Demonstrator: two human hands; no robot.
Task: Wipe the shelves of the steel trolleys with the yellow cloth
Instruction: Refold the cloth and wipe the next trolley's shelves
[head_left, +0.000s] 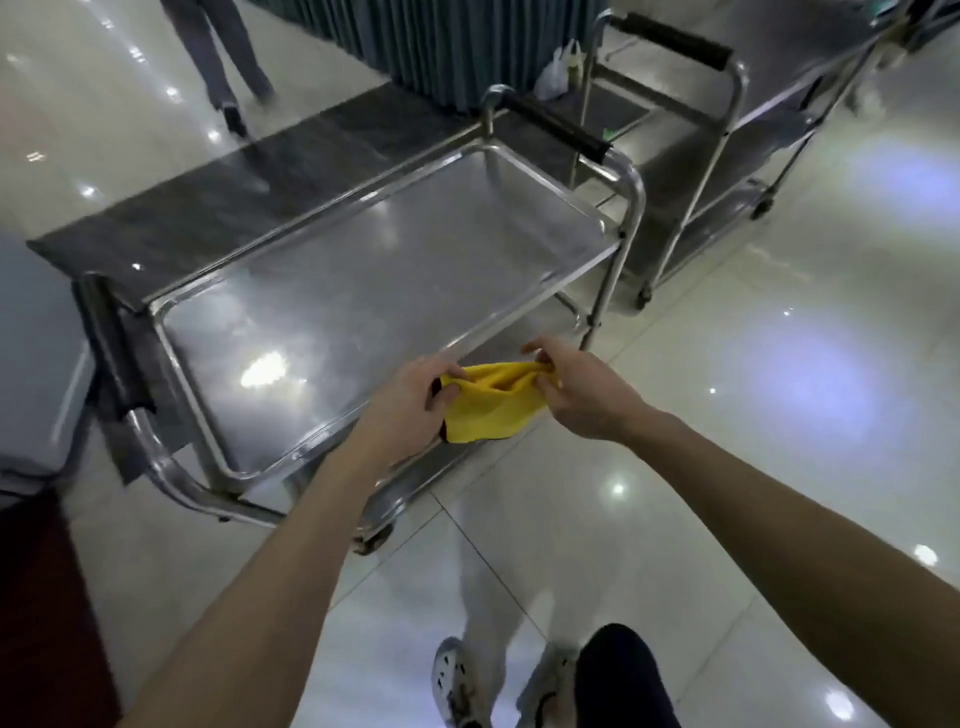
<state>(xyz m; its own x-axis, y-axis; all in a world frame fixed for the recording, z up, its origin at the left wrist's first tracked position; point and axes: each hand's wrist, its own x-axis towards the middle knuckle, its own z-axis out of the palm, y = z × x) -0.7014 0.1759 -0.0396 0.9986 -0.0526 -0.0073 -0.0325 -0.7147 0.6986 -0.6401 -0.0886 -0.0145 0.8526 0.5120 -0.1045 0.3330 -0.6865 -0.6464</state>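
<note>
Presently in hand: preparation, in my judgement. The person is bunching or refolding the yellow cloth (493, 405) between both hands, and no wiping stroke is under way.
Left hand (410, 395): fingers curled round the cloth's left end, gripping it.
Right hand (582, 389): pinching the cloth's right end between thumb and fingers.
Cloth position: held in the air at the near long rim of the top shelf (363, 270). As far as can be seen, it is not resting on the steel.
Near trolley (621, 249): top shelf bare and glossy, with ceiling lights reflected in it. A black-gripped handle sits at the far end.
Second trolley (727, 171): stands apart, behind and to the right, with several shelves.
Next move, as judged: gather the cloth into one hand, lay it flat on the top shelf and sweep along its length. The shelves below will call for stooping and reaching under.
Hidden: the lower shelf (498, 338) of the near trolley lies mostly under the top one, and only a strip shows.
Cut off: the second trolley runs out of view at the upper right. A bystander shows only as legs (228, 62).
Hard to make out: whether any shelf is dirty or wet, owing to glare and blur.
</note>
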